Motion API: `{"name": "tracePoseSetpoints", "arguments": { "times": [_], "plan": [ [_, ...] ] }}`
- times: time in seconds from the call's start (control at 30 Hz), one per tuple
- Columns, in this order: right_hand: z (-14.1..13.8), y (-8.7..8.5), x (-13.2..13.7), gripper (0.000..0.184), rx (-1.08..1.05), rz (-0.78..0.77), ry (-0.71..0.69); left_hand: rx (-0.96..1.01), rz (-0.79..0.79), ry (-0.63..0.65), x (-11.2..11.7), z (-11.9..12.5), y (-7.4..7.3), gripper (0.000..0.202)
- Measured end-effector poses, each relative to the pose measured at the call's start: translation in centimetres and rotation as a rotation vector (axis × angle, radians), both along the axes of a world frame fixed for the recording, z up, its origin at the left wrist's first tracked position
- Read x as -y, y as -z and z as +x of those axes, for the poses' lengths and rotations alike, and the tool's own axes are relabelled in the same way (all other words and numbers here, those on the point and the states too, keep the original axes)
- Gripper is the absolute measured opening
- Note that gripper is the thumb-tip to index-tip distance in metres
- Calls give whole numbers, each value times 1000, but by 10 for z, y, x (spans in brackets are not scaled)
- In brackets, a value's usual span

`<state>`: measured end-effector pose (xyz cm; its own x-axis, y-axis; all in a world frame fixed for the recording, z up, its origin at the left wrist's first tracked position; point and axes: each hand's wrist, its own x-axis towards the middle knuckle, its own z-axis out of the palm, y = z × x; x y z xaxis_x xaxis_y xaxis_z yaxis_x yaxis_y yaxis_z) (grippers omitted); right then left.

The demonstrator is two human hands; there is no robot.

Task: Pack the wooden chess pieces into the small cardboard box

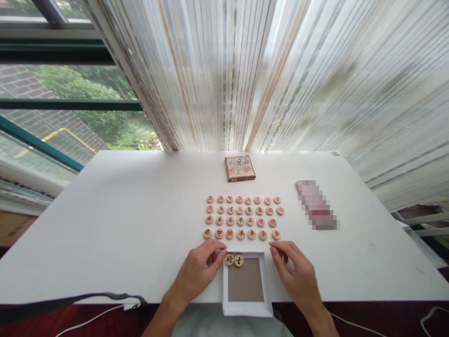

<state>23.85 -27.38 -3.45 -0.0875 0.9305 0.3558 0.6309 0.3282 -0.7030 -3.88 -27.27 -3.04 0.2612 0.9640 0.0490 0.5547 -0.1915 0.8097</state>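
Discs (229,234) of pale wood, flat and round, bear red or black characters: four rows on the white table (105,224), two black-marked ones in the far-left corner of the white-walled tray (247,311). Left hand (198,264) and right hand (296,267) flank it, loosely curled, thumb and forefinger slightly parted.

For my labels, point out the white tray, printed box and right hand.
White tray (247,308), head view: near wall.
Printed box (240,167), head view: top face.
Right hand (299,268), head view: its back.
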Motion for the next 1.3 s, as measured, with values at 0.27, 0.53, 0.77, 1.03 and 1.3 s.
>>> {"name": "tracePoseSetpoints", "arguments": {
  "times": [0.27,0.53,0.77,1.03,1.3],
  "plan": [
    [37,-28,-84,27,172,-38,73,13,69,-15,3,-2,11,17],
    [58,-19,-147,26,230,-189,41,-2,72,-8,4,0,12,15],
    [64,-14,-164,26,278,-316,-9,18,73,0,3,0,13,14],
    [63,-14,-172,24,322,-342,29,32,89,1,3,-1,14,14],
    [57,-21,-168,23,320,-314,81,25,80,2,3,-1,13,14]
  ]
}}
